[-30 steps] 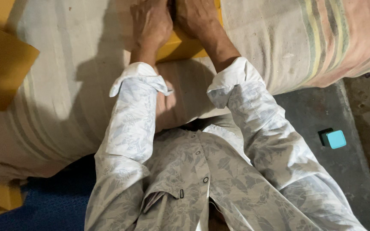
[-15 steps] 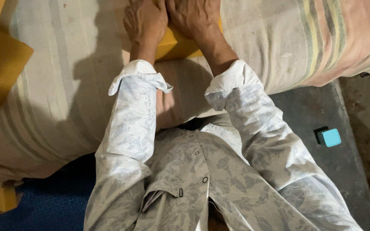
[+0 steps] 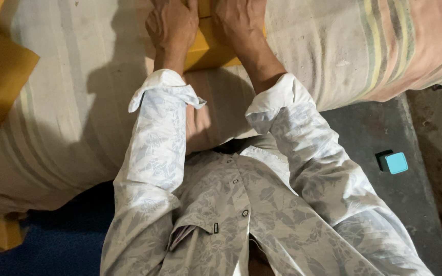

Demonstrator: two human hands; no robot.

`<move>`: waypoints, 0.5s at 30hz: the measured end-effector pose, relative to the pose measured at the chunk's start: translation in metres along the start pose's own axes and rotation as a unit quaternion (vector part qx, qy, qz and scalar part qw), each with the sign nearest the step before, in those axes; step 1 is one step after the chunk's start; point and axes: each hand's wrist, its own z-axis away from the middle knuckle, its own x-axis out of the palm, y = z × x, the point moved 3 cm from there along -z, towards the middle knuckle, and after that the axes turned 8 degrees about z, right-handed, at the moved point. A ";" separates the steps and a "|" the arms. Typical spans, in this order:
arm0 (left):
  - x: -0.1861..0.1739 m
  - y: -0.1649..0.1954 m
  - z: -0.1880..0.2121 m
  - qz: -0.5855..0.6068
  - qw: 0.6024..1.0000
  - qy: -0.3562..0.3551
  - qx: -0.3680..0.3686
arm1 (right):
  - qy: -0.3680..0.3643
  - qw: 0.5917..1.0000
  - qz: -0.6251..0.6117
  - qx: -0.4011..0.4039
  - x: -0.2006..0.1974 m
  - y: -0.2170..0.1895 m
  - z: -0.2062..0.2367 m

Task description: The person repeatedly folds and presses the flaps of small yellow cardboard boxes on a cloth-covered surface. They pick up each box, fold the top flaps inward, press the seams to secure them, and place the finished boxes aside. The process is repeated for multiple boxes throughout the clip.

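While pressed down side by side at the top edge of the view: both hands, palms flat on a yellow cardboard piece [image 3: 206, 48]. Left hand [image 3: 172, 25] on its left part, fingers running out of frame; right hand [image 3: 239, 20] on its right part, fingertips likewise cut off, so no telling how far the fingers spread or whether they curl over a far edge. Between the two wrists, a bare strip of the yellow cardboard, lying on a pale striped cloth [image 3: 78, 102] draped beneath and to both sides of the hands. Well off to the left of the left hand, a second yellow cardboard sheet [image 3: 1, 82] resting on the same cloth. Below the hands, rolled-up cuffs of a leaf-patterned shirt [image 3: 221, 204]. Far down and to the right of the right hand, a small turquoise block [image 3: 396, 162] on a grey floor [image 3: 374, 133], well apart from everything else.
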 end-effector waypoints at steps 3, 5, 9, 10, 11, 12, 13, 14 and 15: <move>-0.004 0.000 0.001 0.044 0.999 0.023 0.013 | 0.001 1.000 0.023 0.008 0.000 0.002 0.003; -0.008 0.001 0.003 0.047 0.996 0.050 0.053 | 0.010 1.000 0.020 0.007 0.000 0.001 0.002; -0.008 -0.002 0.005 0.045 0.999 -0.010 0.025 | 0.011 1.000 0.024 0.005 0.004 0.001 0.001; -0.007 -0.002 0.005 0.052 0.998 -0.014 0.014 | 0.008 0.999 0.036 0.005 0.005 0.002 0.001; -0.006 -0.002 0.004 0.060 0.998 -0.017 0.006 | 0.008 0.999 0.051 0.011 0.007 0.005 0.003; -0.005 -0.002 0.002 0.067 0.998 -0.019 0.000 | 0.009 0.998 0.057 0.013 0.008 0.007 0.004; -0.005 -0.002 0.000 0.072 0.997 -0.005 0.006 | 0.010 0.998 0.065 0.012 0.010 0.009 0.004; -0.005 -0.003 -0.001 0.077 0.997 0.008 0.011 | 0.013 0.997 0.075 0.014 0.011 0.012 0.005; -0.005 -0.004 -0.002 0.082 0.996 0.021 0.017 | 0.010 0.997 0.082 0.013 0.012 0.015 0.004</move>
